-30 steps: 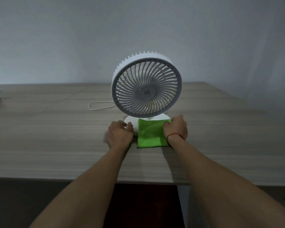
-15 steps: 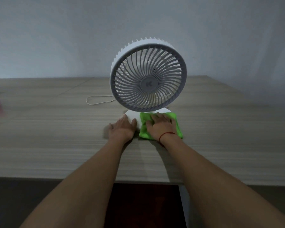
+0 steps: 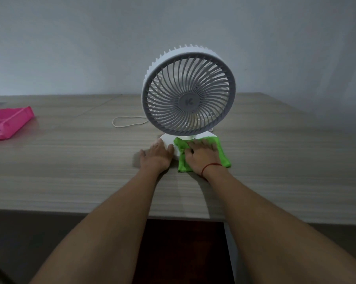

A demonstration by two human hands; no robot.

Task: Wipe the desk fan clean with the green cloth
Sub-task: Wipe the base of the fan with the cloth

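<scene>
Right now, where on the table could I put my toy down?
Bare wood lies between the pink tray and the left hand, and right of the green cloth. It is crowded at the fan base, where both hands and the white cord sit.

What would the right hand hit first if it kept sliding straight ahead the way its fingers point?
Probably the fan's short white neck, just beyond the fingertips of the right hand, which lies flat on the green cloth over the fan base. Depth is hard to judge here.
</scene>
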